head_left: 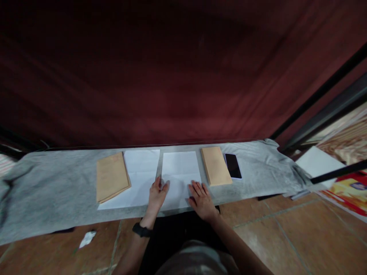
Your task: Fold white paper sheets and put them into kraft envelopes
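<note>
My left hand point(157, 194) lies flat with fingers stretched out on the left edge of a white sheet of paper point(180, 168) on a grey cloth point(57, 187). My right hand point(201, 198) rests flat on the sheet's lower right corner, fingers spread. A black watch sits on my left wrist. A second white sheet point(142, 172) lies just left of the first, partly under a tan envelope stack point(111, 175). Another tan envelope stack point(215, 165) lies right of the sheet under my hands.
A black phone point(233, 165) lies screen up beside the right envelope stack. A dark red curtain hangs behind the cloth. Brown floor tiles point(286, 236) lie near me, with a crumpled white scrap point(86, 239) at the left. A white sheet point(318, 162) and coloured print sit at far right.
</note>
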{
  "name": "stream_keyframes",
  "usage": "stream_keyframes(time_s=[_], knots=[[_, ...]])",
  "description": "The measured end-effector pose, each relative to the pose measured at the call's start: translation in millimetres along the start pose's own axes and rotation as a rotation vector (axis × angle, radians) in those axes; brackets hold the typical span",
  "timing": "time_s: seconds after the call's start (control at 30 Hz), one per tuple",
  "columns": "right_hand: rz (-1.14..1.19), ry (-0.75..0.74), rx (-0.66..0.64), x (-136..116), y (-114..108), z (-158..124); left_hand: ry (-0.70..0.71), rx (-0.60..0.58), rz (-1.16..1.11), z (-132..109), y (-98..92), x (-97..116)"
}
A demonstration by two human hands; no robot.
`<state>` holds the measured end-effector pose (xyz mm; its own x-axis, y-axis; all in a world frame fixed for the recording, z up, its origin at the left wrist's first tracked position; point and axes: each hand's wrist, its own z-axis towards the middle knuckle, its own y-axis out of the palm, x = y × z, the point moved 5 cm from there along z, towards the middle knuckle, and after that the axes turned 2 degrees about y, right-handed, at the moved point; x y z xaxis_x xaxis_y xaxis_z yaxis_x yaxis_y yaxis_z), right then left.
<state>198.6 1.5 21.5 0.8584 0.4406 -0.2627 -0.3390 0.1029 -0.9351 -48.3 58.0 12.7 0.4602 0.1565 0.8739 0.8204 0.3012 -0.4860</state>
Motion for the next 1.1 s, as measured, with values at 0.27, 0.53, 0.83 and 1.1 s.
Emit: stream_keyframes(time_s=[0.27, 0.53, 0.83, 1.1], knots=[[0.008, -0.037, -0.111, -5.2, -7.8, -15.1, -0.296, 0.037, -0.293, -15.3, -10.0, -2.4], [0.130, -0.016, -0.079, -17.2, -26.7, -1.5, -0.311, 0.093, -0.502, -34.2, -30.5, 15.7], [0.969, 0.365, 0.302, 6.1, -121.6, 52.0, -0.279, 0.226, -0.811, -43.6, -46.6, 30.8], [1.600, 0.492, 0.168, 9.2, -160.8, 58.1, -0.506, -0.036, -1.057, -49.2, -31.4, 45.6]])
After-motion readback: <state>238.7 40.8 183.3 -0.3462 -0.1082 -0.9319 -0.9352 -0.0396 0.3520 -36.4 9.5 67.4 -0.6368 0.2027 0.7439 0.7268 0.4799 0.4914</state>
